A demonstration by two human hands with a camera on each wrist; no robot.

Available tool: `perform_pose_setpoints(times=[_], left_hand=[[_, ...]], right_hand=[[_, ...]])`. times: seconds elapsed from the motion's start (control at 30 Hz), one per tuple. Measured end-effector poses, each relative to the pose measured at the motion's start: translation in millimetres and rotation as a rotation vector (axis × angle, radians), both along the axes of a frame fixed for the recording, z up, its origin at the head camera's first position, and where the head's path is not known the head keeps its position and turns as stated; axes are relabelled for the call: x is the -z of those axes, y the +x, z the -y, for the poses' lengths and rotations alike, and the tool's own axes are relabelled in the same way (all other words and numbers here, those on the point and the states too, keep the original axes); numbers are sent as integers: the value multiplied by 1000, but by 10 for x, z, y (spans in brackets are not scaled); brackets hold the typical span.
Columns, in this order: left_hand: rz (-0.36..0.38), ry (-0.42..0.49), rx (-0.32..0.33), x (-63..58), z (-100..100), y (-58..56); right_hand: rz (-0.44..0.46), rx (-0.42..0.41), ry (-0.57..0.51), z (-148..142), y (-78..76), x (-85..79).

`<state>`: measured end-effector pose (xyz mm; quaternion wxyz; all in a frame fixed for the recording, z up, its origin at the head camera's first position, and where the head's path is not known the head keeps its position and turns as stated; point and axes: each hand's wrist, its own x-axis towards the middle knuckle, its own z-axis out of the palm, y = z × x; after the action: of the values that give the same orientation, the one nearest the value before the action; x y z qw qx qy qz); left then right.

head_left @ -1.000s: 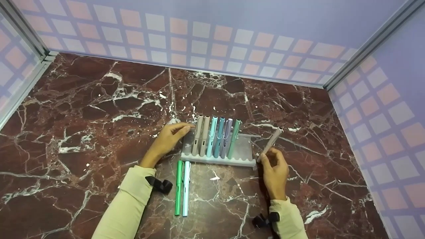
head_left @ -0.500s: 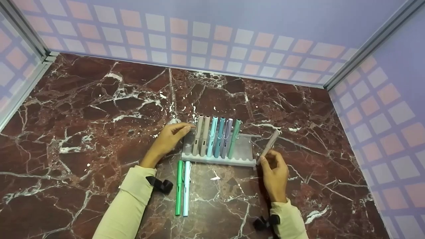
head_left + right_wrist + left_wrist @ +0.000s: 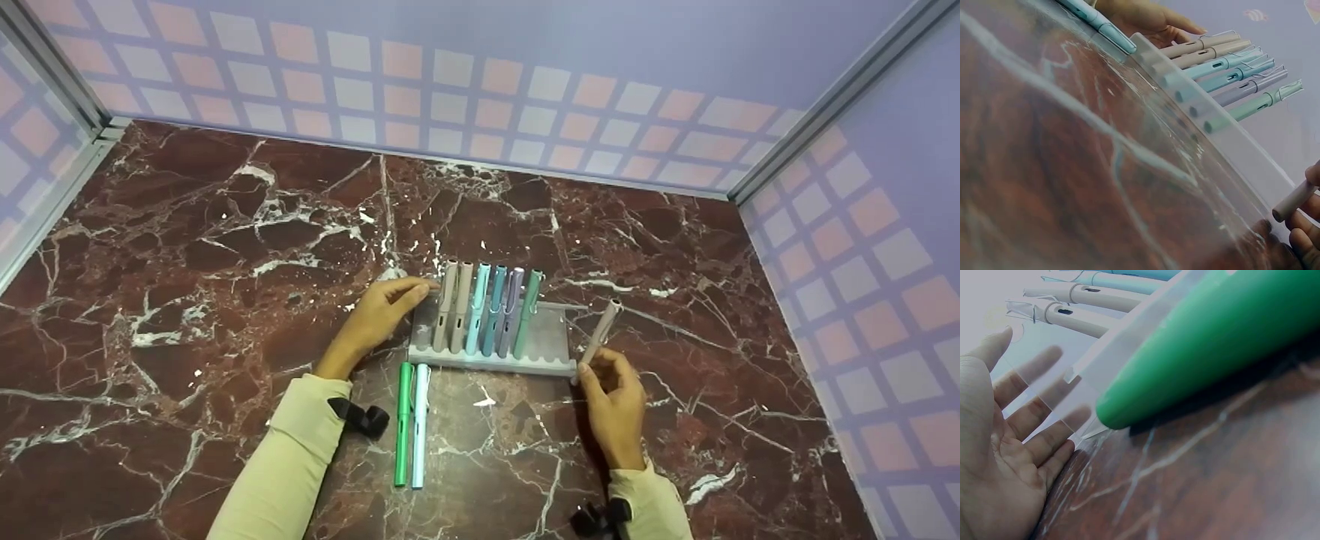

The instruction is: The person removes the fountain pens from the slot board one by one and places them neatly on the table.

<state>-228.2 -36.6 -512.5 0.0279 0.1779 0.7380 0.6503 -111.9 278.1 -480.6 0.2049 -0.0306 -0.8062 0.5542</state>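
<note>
A clear pen stand (image 3: 551,334) holds several capped pens side by side in its notches: two taupe pens (image 3: 463,307), then a light-blue pen (image 3: 477,311), a teal pen (image 3: 494,311), a purple pen (image 3: 510,311) and a green-grey pen (image 3: 528,315). My left hand (image 3: 379,315) lies at the stand's left end; in the left wrist view its nearly straight fingers (image 3: 1036,416) show through the clear plastic. At the right end, my right hand (image 3: 619,397) pinches another taupe pen (image 3: 602,330), tilted, cap end up. Its lower tip (image 3: 1279,215) is beside the stand's front corner.
In front of the stand, a bright green pen (image 3: 403,427) and a pale blue pen (image 3: 421,427) lie side by side on the marbled table (image 3: 247,315). Patterned panels (image 3: 480,82) wall in the back and sides. The green pen looms close in the left wrist view.
My right hand, still pinching the taupe pen, has shifted a little left and nearer to me, by the stand's right end. My left hand and the other pens have stayed put.
</note>
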Motion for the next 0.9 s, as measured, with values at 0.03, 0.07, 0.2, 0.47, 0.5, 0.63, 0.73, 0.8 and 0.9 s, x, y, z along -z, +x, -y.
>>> perform_pose_setpoints(times=[0.03,0.07,0.2,0.47,0.5,0.63,0.73,0.8,0.9], left_hand=[[0,0,0,3,-2,-2],[0,-2,0,7,-2,-4],[-8,-18,2,20,-4,-14],[-18,-19,8,29,0,-21],[-18,-17,8,31,1,-23],[-19,-11,11,35,-2,-28],[-17,-14,7,35,-2,-27],[-16,-18,2,30,-2,-23],[-13,-16,-2,23,0,-17]], right_hand=[[-3,0,0,2,0,0],[-6,1,-5,6,1,-2],[-14,1,-22,15,7,-1],[-25,-9,-28,44,42,-3],[-25,-8,-31,46,44,2],[-18,8,-29,41,50,64],[-18,10,-11,15,42,185],[-17,3,-8,-4,33,260],[-20,-13,-21,-2,37,300]])
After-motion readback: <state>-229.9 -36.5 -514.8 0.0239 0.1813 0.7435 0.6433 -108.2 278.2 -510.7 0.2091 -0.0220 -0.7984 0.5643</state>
